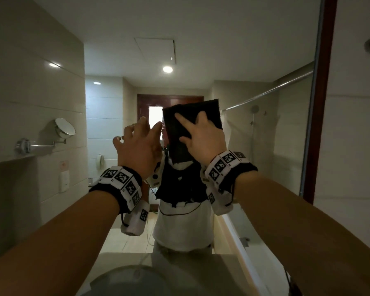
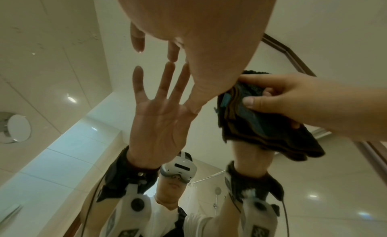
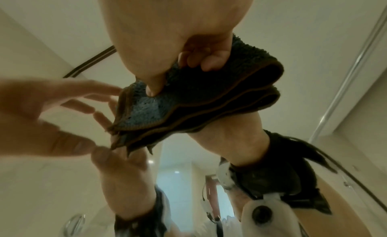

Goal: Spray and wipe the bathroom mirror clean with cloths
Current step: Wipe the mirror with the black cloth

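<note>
Folded dark cloth [image 1: 190, 124] sits flat against the bathroom mirror [image 1: 254, 50], the right hand [image 1: 203, 137] gripping it, thumb and fingers curled round its folds. Left hand [image 1: 140, 146] is right beside it, fingers spread, holding nothing, fingertips [image 2: 173, 56] meeting the glass.

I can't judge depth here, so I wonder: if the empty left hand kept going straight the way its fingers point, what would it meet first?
Most likely the mirror itself. The left hand is open with fingers spread toward the glass; in the left wrist view, fingertips nearly meet their reflection. The cloth sits just to its right.
</note>
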